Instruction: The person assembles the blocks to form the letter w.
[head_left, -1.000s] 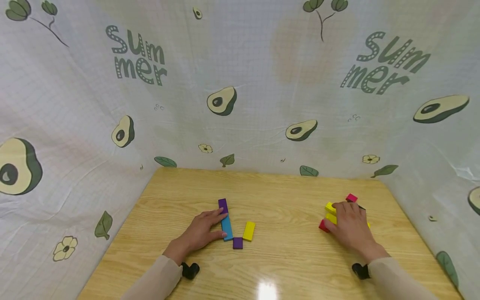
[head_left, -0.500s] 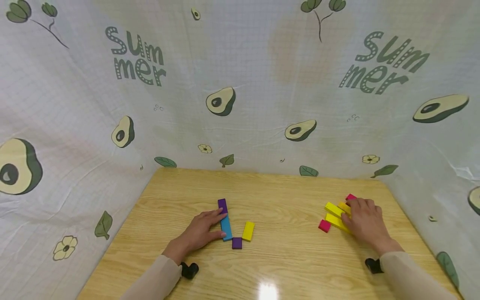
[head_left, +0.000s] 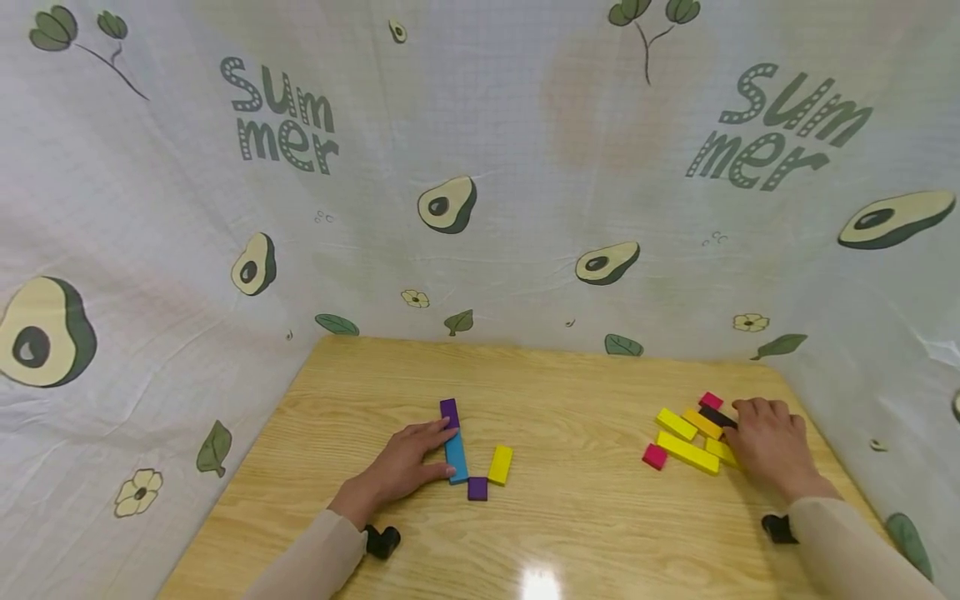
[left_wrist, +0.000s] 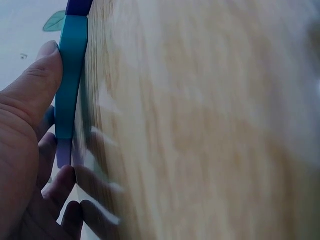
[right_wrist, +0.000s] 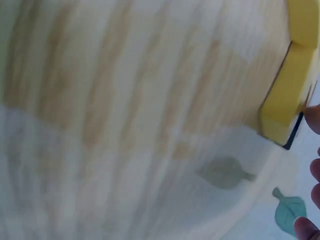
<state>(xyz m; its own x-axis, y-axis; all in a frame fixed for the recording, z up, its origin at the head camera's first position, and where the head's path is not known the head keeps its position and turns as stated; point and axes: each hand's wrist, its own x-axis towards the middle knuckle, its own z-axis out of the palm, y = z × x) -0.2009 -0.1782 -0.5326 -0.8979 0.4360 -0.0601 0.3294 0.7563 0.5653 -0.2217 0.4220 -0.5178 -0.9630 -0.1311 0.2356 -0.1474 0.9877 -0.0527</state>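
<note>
Head view shows a person's left hand (head_left: 408, 462) spread and relaxed along a row of blocks at the left of a wooden table (head_left: 577, 533), fingertips touching the row without gripping, as the right hand (head_left: 772, 442) reaches into a loose pile at the far right. The step in hand appears to be choosing a block from that pile while the left steadies the row; the next move probably calls for a firm pinch on one piece, its neighbors undisturbed. The right hand's fingers bend beside a black block (head_left: 717, 416), but whether they grip anything cannot be told. Around it lie an orange block (head_left: 702, 422), a long yellow bar (head_left: 687, 452), two shorter yellow pieces (head_left: 677, 423) and two small red blocks (head_left: 654, 456), all flat at differing slants. In the row, a purple block (head_left: 448, 407) sits end to end with a longer blue block (head_left: 455, 452); a small purple cube (head_left: 477, 489) sits at the blue's near corner, a yellow block (head_left: 500, 465) angling away beyond it. Surfaces look smooth, colors plain and solid.
</note>
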